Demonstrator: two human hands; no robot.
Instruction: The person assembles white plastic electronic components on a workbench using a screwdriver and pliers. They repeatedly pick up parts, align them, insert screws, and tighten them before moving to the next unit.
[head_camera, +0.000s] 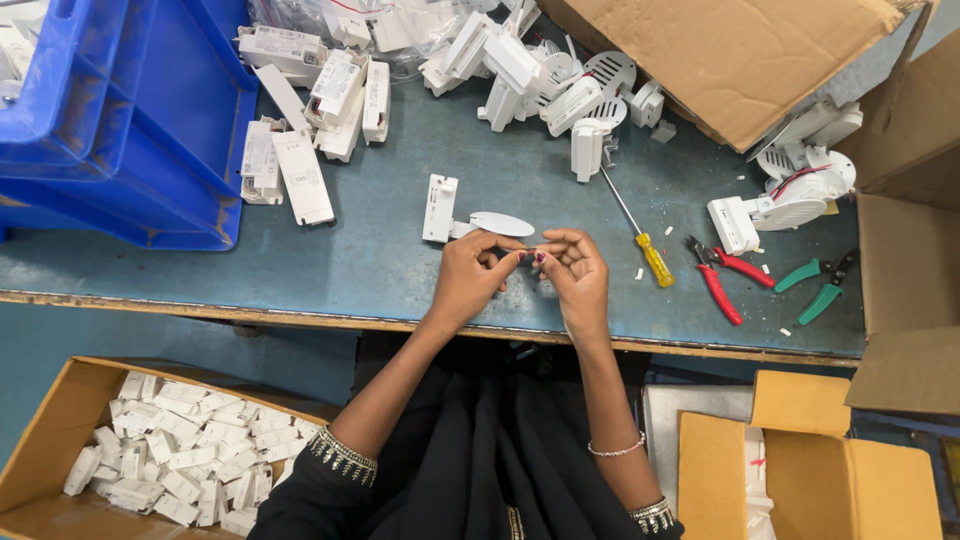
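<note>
Left hand (468, 275) and right hand (577, 272) meet at near worktop (380, 250) edge, fingertips pinched together on small part, too small to identify. White module (440, 208) just beyond; screwdriver (640, 235) right, within reach.

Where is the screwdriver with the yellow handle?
The yellow-handled screwdriver lies on the blue-grey table, just right of the person's right hand and left of the red-handled pliers.

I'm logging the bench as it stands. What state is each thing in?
left hand: fingertips pinching something small, too small to tell
right hand: fingertips meeting the left's
screwdriver: lying flat, untouched
red pliers: lying with handles spread
green pliers: lying with handles spread
floor box: open, holding white parts
</note>
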